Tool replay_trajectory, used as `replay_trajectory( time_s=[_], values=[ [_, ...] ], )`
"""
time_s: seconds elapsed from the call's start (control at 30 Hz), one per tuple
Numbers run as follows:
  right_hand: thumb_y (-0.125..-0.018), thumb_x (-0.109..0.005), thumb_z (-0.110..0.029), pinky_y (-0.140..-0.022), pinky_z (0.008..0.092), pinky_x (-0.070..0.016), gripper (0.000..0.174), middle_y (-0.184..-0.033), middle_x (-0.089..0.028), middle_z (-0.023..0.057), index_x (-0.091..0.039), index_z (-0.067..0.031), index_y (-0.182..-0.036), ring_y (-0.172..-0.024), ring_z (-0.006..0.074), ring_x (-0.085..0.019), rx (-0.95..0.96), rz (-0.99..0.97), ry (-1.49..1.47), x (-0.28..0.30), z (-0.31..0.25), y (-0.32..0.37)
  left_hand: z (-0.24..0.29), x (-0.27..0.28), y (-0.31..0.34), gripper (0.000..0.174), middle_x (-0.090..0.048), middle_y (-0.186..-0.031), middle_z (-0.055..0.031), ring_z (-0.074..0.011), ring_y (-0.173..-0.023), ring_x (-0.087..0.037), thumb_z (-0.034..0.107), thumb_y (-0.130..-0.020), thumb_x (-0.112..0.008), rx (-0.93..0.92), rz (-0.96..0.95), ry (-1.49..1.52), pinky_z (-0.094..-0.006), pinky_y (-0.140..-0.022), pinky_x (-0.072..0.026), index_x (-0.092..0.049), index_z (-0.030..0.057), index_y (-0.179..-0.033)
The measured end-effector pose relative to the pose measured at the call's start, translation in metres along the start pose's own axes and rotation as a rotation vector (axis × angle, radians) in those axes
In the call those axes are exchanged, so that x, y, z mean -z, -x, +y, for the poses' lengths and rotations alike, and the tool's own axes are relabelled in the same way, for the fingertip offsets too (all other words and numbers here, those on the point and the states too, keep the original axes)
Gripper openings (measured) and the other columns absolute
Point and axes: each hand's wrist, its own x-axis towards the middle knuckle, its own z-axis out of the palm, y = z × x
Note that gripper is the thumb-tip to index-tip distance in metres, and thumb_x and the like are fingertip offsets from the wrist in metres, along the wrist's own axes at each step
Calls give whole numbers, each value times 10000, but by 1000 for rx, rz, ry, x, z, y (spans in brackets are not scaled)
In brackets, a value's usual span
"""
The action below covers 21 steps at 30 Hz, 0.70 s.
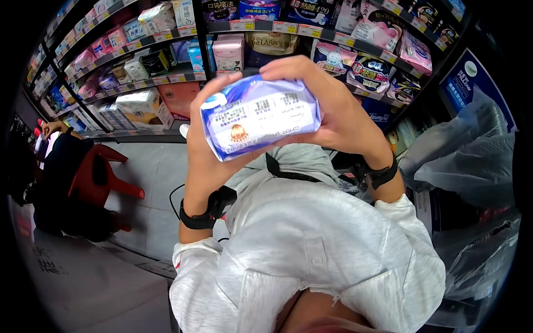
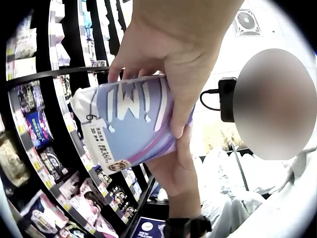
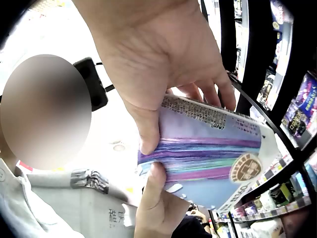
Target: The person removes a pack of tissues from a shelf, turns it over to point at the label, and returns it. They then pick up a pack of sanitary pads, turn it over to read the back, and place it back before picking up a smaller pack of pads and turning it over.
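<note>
A purple-and-blue pack of sanitary pads (image 1: 261, 119) is held up in front of the chest, its printed white panel facing the head camera. My left hand (image 1: 201, 130) grips its left end, and my right hand (image 1: 341, 114) grips the right end. In the left wrist view, the pack's front (image 2: 131, 121) shows light blue with white figures, and the left thumb lies along its edge. From the right wrist view, the striped purple side (image 3: 208, 148) shows, with both thumbs pressing near each other and the right fingers around the far edge.
Shelves (image 1: 288, 28) of packaged goods stand ahead and to the left. Another person in dark clothes is beside a red stool (image 1: 102, 175) on the left. Clear plastic bags (image 1: 466, 155) hang at the right, near a blue sign (image 1: 474, 77). A large carton (image 1: 100, 283) is at lower left.
</note>
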Motion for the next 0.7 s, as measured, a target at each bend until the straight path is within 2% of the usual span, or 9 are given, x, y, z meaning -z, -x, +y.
replay_trajectory(
  time_s=[0.1,0.13,0.2,0.37,0.47,0.53,0.57,0.63,0.7],
  values=[
    [-601,-778,-139,-877,349,-424,604,-1176,-506,148,-498,-37,-1127,-1064,294,-516,65,17,33,-3,4,2,-3,2,-2,735,-482,-1219,-173,-283,-1105,-507,76,-553,-818,-65,1,-36,-359,-909,-432,-412,23,-1163],
    [-603,-767,-160,-825,377,-435,515,-1062,-532,125,-531,-40,-1045,-977,304,-528,59,93,25,-9,3,1,-5,5,-2,702,-502,-1197,-175,-298,-1102,-508,72,-558,-810,-111,-7,-82,-369,-912,-426,-429,27,-1146],
    [-593,-770,-155,-820,376,-438,520,-1061,-533,126,-534,-45,-1043,-976,304,-528,84,99,65,-11,3,1,-7,5,-4,603,-548,-1143,-180,-339,-1105,-505,89,-578,-790,-194,15,-119,-397,-922,-409,-483,35,-1094],
    [-561,-781,-141,-796,367,-445,527,-1060,-534,119,-547,-58,-1026,-968,305,-529,123,90,131,-10,0,6,-3,7,-3,565,-556,-1139,-184,-354,-1122,-495,145,-595,-790,-246,-11,-125,-404,-928,-401,-506,30,-1069],
    [-591,-798,-157,-853,368,-437,633,-1114,-545,161,-494,-38,-1133,-1044,293,-527,161,65,31,-15,4,11,0,7,-1,554,-550,-1140,-187,-340,-1117,-499,132,-591,-789,-212,-10,-35,-397,-930,-399,-513,24,-1059],
    [-537,-834,-179,-864,319,-422,750,-1143,-508,109,-458,-53,-1174,-1035,252,-528,131,321,-254,-27,4,12,-1,9,0,632,-512,-1183,-190,-306,-1125,-491,123,-587,-796,-194,-52,85,-388,-939,-394,-470,6,-1115],
    [-537,-834,-179,-864,319,-422,750,-1143,-508,109,-458,-53,-1174,-1035,252,-528,134,320,-257,-28,4,13,1,7,1,632,-512,-1183,-190,-306,-1125,-491,123,-587,-796,-194,-50,81,-388,-939,-394,-470,6,-1115],
    [-543,-848,-204,-897,310,-402,867,-1193,-486,114,-373,-37,-1249,-1079,229,-509,-16,215,-314,-29,6,15,6,1,5,750,-463,-1231,-187,-271,-1139,-471,126,-596,-798,5,87,415,-376,-954,-384,-380,-6,-1205],
    [-573,-840,-224,-901,294,-383,853,-1175,-491,102,-357,-37,-1250,-1087,171,-480,-208,180,-315,-35,8,22,12,-6,3,850,-443,-1244,-178,-241,-1150,-455,149,-627,-789,196,137,551,-349,-975,-363,-279,-5,-1288]
  ],
)
